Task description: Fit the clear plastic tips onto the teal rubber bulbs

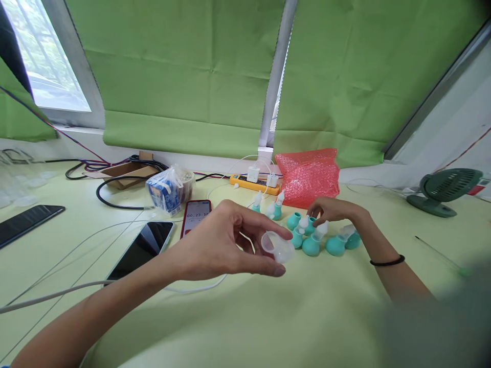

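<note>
In the middle of the view my left hand pinches a small clear plastic cup between thumb and fingers, its round mouth tilted toward the left. Farther off to the right, my right hand reaches down with its fingertips closed on a teal rubber bulb. Another teal bulb with an open neck stands just left of it. Around them are several nasal aspirators, teal bulbs with translucent white tips, such as one in front and one to the right.
A red bubble-wrap pouch lies behind the bulbs, beside a yellow power strip with plugged-in chargers. To the left are a red-edged phone, a dark-screened phone, a blue pack and coiled cables. A green fan stands right.
</note>
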Motion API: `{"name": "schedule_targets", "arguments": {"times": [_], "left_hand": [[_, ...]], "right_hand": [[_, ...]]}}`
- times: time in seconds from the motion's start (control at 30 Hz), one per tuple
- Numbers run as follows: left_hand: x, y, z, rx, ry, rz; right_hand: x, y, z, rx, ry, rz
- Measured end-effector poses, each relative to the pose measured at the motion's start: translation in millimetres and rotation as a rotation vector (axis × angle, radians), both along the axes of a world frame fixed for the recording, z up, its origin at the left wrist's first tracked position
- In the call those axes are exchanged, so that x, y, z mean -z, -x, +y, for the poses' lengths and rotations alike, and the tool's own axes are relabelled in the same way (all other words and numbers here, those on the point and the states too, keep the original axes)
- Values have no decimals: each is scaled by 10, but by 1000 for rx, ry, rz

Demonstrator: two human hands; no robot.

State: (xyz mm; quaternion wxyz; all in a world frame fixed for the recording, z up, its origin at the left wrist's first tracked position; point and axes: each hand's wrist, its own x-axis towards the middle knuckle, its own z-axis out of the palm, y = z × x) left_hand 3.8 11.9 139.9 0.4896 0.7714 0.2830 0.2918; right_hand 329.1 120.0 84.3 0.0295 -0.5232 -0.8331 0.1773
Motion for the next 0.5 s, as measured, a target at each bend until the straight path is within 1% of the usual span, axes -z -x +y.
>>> {"name": "schedule_targets", "arguments": {"times": [0.1, 0.17, 0.2, 0.23, 0.27, 0.3, 0.37, 0.4, 0.43, 0.5], "left_hand": [[19, -15, 16, -20, 9, -13], [22, -25, 23, -61, -41, -25], [20, -31, 25, -87, -80, -30], [16, -35, 26, -112, -120, -35], [11, -39, 26, -135, -157, -38], [5, -42, 25, -152, -186, -38], [-8, -42, 23, -174, -228, -35], [-13, -40, 22, -179, -242, -33], [-17, -35, 21, -181, -251, -31], [-24, -23, 19, -171, -254, -26]], "right_hand": [[-78, 12, -10, 60, -46, -54], [-218, 5, -86, 114, -150, -70], [-308, 8, -153, 157, -245, -70], [-402, 23, -240, 220, -374, -59], [-491, 55, -342, 246, -473, -14], [-564, 109, -454, 239, -542, 75], [-623, 290, -683, 124, -563, 215], [-598, 416, -791, 45, -532, 249], [-538, 562, -892, -39, -502, 271], [-352, 888, -1080, -189, -430, 290]]}}
